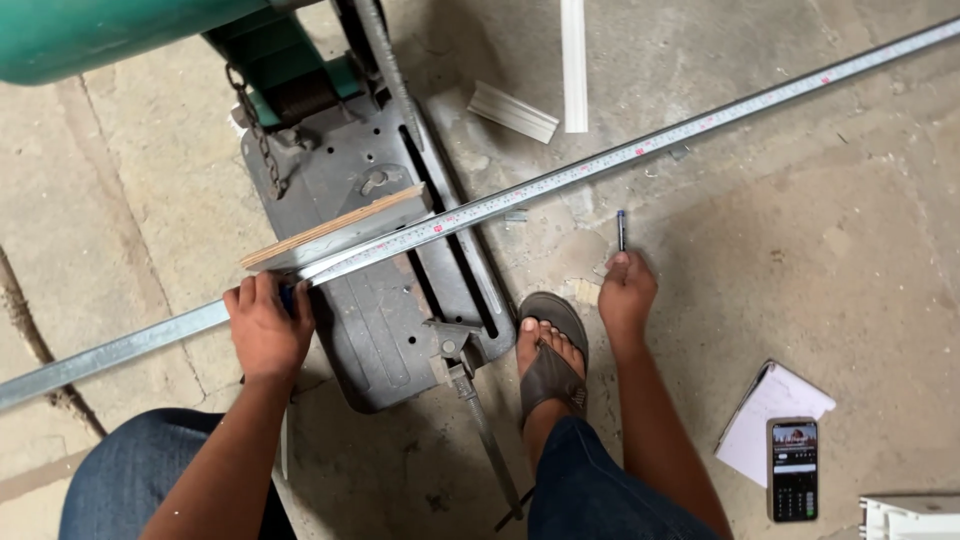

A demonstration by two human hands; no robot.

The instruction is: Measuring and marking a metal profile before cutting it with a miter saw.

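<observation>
Both of my knees in blue denim fill the bottom edge, and between them my sandalled foot (pixel 550 345) rests on the concrete floor (pixel 830 250) beside the grey steel base of the chop saw (pixel 385 300). Across that base lies the long galvanised metal channel (pixel 120 350) with a yellow-and-white measuring tape (pixel 640 150) stretched along it — its long axis runs from lower left up to the far right corner. My left hand (pixel 265 330) is closed down over the channel and the tape's near end, pinning them at the saw's left edge. My right hand (pixel 625 290) is curled around a slim blue-tipped pen (pixel 621 230), fingers closed, point aimed up toward the tape — the channel passes just beyond the tip, above and away from me, so this hand is the nearer one to the tape's middle markings
</observation>
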